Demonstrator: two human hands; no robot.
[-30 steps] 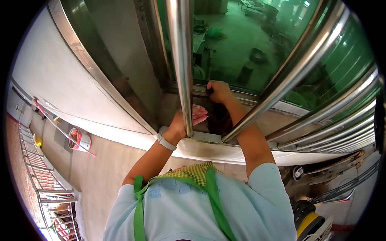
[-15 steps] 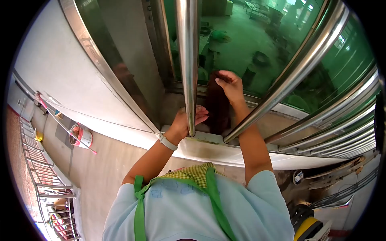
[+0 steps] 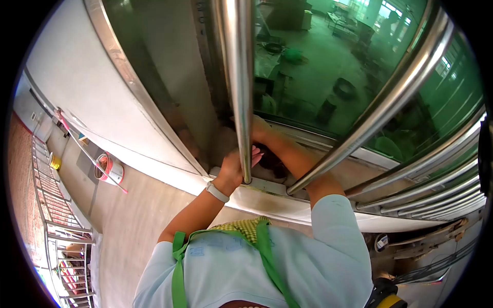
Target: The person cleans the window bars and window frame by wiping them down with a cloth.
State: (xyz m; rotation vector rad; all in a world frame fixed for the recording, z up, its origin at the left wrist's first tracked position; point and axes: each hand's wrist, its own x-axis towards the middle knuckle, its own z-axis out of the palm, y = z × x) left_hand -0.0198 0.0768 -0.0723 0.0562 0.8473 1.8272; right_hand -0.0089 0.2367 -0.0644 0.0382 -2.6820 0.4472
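Observation:
My left hand (image 3: 232,167) is at the foot of an upright steel bar (image 3: 241,92). Its fingers pass behind the bar and show stretched out on the far side; the palm is partly covered. Through the gap between two bars reaches my right arm, and my right hand (image 3: 259,129) is behind the same bar, low by the window frame's corner. Motion and the bar hide its fingers. A dark brown cloth (image 3: 273,163) hangs below my right forearm over the sill (image 3: 262,186), mostly covered by the arm.
Green-tinted window glass (image 3: 313,66) stands behind the bars. More slanting steel bars (image 3: 380,108) run to the right. On the floor at left are a bucket (image 3: 112,169) and a pink-ended pole (image 3: 95,161). Planks (image 3: 426,236) and cables lie lower right.
My right hand has moved left and down from the glass, going behind the bar. The brown cloth, held up in it before, is now lower and mostly hidden. My left hand stays by the bar.

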